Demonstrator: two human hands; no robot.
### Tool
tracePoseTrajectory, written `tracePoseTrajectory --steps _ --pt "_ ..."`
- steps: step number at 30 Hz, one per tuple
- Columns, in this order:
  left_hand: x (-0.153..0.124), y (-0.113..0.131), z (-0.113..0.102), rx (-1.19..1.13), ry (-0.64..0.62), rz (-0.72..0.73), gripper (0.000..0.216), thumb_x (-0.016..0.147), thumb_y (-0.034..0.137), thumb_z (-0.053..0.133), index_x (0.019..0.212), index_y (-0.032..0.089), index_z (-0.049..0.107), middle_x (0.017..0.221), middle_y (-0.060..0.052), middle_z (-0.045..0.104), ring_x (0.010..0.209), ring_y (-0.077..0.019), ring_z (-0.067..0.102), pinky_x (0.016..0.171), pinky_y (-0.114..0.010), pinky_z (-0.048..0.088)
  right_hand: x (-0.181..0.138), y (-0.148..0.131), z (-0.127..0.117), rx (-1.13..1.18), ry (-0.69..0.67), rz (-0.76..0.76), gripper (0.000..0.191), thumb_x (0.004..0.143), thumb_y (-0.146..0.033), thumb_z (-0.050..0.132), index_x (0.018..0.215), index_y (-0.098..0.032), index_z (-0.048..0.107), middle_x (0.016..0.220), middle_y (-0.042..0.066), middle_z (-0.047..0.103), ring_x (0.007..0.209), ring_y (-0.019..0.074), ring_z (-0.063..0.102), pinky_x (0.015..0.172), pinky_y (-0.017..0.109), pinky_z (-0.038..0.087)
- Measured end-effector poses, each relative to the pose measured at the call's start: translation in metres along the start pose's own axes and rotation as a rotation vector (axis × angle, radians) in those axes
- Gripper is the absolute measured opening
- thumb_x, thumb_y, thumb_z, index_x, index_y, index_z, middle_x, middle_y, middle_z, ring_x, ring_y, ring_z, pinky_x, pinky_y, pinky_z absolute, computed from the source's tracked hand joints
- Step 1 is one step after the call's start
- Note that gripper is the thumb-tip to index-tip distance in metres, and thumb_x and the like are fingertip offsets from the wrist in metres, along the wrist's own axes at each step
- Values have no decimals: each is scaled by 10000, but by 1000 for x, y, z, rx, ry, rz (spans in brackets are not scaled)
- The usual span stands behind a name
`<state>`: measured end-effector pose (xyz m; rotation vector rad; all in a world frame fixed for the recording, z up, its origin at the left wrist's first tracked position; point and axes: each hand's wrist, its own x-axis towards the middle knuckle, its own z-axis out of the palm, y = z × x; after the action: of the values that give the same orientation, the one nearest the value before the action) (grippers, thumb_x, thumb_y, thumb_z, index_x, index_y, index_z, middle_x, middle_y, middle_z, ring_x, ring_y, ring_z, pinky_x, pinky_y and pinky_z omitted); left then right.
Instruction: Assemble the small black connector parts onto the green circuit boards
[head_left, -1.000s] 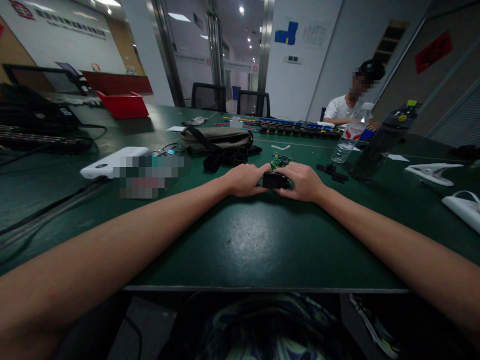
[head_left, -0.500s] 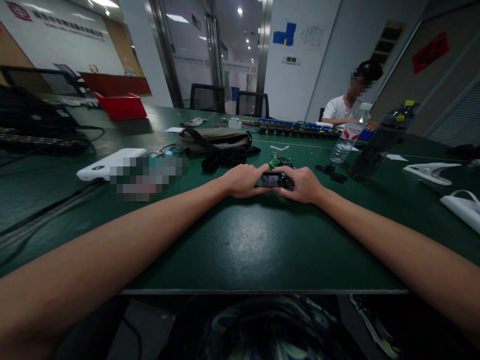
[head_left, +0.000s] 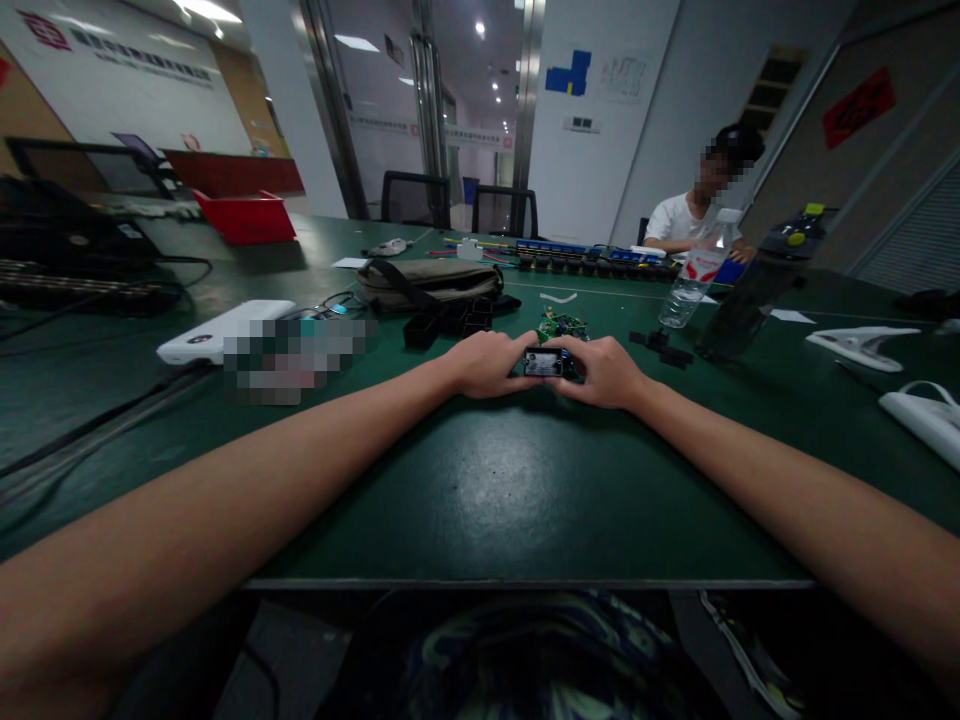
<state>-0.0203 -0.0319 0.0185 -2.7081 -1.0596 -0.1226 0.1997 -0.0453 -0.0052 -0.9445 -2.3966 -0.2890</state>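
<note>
With my left hand (head_left: 489,363) I am pinching one end of a small black case (head_left: 543,362), and with my right hand (head_left: 604,372) I am gripping the other end, thumbs below and fingers above. Both hands are closing firmly on it. The case is sitting between my fingertips, showing me a rectangular face with a dark, crisp rim and a paler, mottled middle; whether its underside is touching the table (head_left: 495,500), I cannot tell. That tabletop is spreading out dark green and smooth, shining in a grainy patch below my hands.

Just beyond my fingers, green circuit boards (head_left: 561,322) are lying in a jagged, spiky heap. Near my right hand, angular matte black pieces (head_left: 661,347) are resting in a loose cluster. Near my left, boxy black frames (head_left: 435,328) are lying in front of a soft, creased fabric bag (head_left: 435,284) with a dark strap. A clear, ribbed plastic bottle (head_left: 696,280) is standing to the right, beside a taller, smoky bottle (head_left: 757,290). Farther left, a rounded, glossy white device (head_left: 225,332) is lying flat, and a thin-walled red tray (head_left: 246,218) is sitting behind it.
</note>
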Motion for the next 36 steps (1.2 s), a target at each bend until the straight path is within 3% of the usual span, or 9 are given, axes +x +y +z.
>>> tracePoseTrajectory --steps 36 --pt "1 -1 0 -4 20 6 477 910 591 440 1169 193 480 883 -86 721 795 -264 704 657 -306 457 0 -1 -1 -14 -19 7 440 847 -478 566 1151 -173 659 701 40 697 565 162 602 600 256 395"
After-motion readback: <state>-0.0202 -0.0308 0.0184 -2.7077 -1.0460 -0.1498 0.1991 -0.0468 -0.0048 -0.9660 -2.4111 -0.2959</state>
